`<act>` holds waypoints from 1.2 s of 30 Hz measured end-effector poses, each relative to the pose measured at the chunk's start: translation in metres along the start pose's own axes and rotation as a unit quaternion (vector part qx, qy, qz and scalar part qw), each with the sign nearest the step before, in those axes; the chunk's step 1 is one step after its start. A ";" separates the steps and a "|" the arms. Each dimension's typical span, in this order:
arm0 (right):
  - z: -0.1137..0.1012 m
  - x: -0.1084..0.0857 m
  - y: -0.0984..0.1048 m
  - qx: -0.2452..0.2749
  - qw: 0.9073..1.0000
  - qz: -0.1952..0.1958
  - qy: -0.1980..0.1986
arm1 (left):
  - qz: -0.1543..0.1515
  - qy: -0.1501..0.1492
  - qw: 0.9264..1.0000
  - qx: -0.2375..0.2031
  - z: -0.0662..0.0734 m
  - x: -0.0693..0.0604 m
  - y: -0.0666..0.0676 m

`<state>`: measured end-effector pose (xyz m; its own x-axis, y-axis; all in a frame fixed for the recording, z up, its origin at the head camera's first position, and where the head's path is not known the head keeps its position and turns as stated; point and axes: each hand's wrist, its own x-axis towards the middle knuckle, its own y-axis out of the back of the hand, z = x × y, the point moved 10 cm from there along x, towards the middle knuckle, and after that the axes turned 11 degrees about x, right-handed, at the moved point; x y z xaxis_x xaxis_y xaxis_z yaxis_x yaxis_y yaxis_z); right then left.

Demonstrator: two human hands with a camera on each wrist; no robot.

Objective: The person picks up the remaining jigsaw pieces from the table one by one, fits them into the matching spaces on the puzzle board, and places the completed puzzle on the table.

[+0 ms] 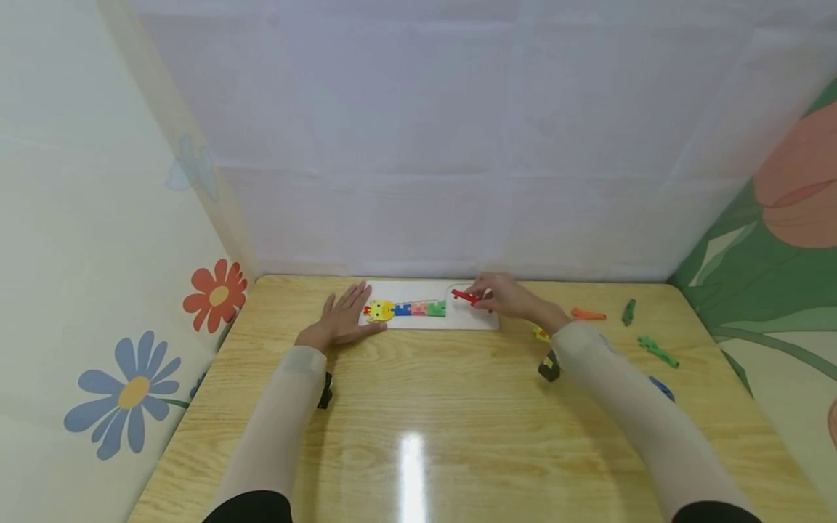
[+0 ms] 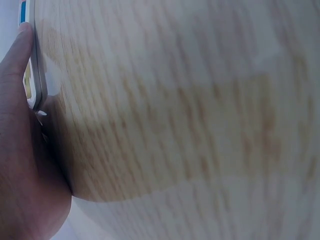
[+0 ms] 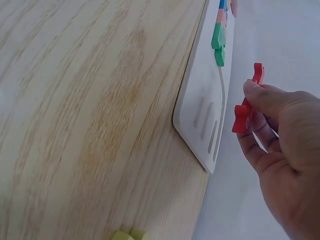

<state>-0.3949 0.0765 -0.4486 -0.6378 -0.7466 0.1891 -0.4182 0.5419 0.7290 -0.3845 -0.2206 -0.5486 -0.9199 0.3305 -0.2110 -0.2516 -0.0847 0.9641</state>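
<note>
Right wrist view: right hand [image 3: 294, 142] pinches red piece [image 3: 241, 119] mid-length; ends protrude.

On the wood-grain bench [image 1: 425, 392], a white puzzle board [image 1: 412, 290] lay near the back edge, before a pale cloth backdrop [image 1: 405, 145]. A yellow giraffe head [image 1: 379, 311] sat at its left, joined in line by blue [image 1: 403, 309], pink [image 1: 421, 309] and green segments [image 1: 437, 309]. The person's left hand [image 1: 343, 316], fingers spread, rested at the board's left end. The right hand [image 1: 506, 296] held a red piece [image 1: 463, 296] in its grip over the right part. Farther right lay an orange piece [image 1: 588, 314], a dark green piece [image 1: 629, 312], a bright green piece [image 1: 658, 351] and a blue piece [image 1: 662, 388] (a yellow piece [image 1: 541, 334] showed beside the right sleeve [image 1: 628, 392]).
</note>
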 end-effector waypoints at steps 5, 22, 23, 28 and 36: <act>-0.001 0.007 -0.003 0.008 1.000 -0.008 -0.010 | 0.004 -0.005 1.000 -0.005 0.002 -0.002 0.002; -0.011 0.025 -0.016 -0.003 1.000 -0.019 0.012 | 0.006 -0.010 1.000 -0.010 0.005 -0.005 0.005; -0.011 0.026 -0.017 -0.005 1.000 -0.020 0.013 | 0.006 -0.009 1.000 -0.007 0.004 -0.004 0.005; -0.010 0.030 -0.020 -0.014 1.000 -0.024 0.012 | 0.007 -0.007 1.000 0.004 0.000 -0.001 0.001; -0.013 0.037 -0.026 -0.027 0.999 -0.029 0.014 | 0.006 -0.006 1.000 0.005 -0.002 0.002 -0.003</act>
<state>-0.3995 0.0297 -0.4523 -0.5957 -0.7864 0.1634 -0.4180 0.4772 0.7730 -0.3861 -0.2220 -0.5520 -0.9193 0.3403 -0.1978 -0.2379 -0.0802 0.9680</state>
